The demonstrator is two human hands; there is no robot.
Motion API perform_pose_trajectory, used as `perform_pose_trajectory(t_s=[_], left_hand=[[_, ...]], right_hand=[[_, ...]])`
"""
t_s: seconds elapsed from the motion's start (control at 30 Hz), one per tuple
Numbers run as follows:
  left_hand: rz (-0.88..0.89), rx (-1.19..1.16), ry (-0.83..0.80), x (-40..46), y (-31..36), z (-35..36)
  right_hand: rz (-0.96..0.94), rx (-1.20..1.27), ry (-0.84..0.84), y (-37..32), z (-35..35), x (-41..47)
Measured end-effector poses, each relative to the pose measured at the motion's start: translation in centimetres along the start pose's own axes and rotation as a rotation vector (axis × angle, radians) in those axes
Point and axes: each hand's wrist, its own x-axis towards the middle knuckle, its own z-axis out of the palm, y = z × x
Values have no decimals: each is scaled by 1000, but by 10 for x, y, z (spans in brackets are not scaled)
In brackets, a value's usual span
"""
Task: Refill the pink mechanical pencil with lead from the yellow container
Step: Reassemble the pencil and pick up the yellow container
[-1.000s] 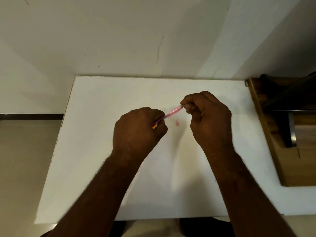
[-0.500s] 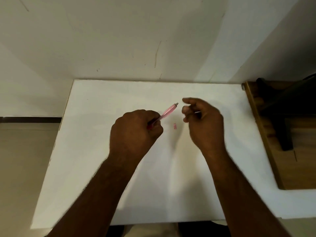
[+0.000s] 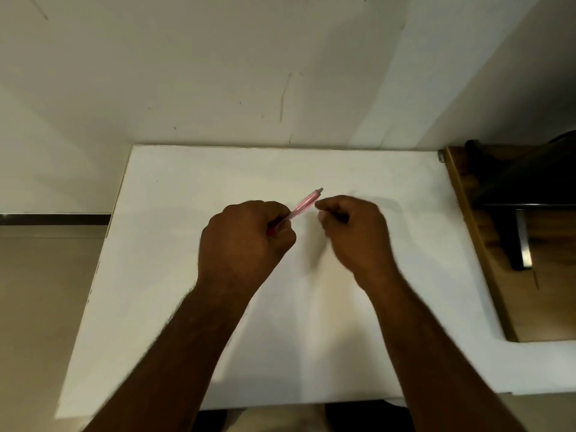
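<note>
My left hand (image 3: 246, 241) is closed in a fist around the lower part of the pink mechanical pencil (image 3: 304, 204). The pencil slants up and to the right, its grey top end free in the air. My right hand (image 3: 353, 227) is just right of the pencil's upper half, close to it but not touching. Its fingers are curled and pinched together low over the table. Nothing shows between those fingers. The yellow container is not visible. The small pink piece seen on the table earlier is hidden or gone from view.
Both hands work over a white table (image 3: 187, 182) set against a white wall. A wooden surface (image 3: 548, 300) adjoins the table's right edge, with a dark object (image 3: 514, 182) and a metal bar on it. The floor lies to the left.
My right hand has let go of the pencil's top and dropped down to where the small pink piece lay. My left hand still holds the pencil, which has barely moved.
</note>
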Motion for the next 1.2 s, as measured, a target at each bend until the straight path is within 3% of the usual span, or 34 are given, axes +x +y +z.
perform_pose_trajectory(t_s=[0.13, 0.27, 0.73, 1.0, 1.2], left_hand=[[1, 4, -1, 1, 0, 1], [16, 8, 10, 1, 0, 2], [26, 20, -2, 0, -2, 2], [60, 27, -34, -2, -1, 1], [48, -187, -43, 0, 1, 6]], right_hand=[[148, 677, -19, -8, -15, 4], [209, 922, -93, -13, -20, 3], [61, 701, -86, -19, -17, -1], [86, 677, -134, -18, -20, -4], [91, 697, -234, -22, -16, -6]])
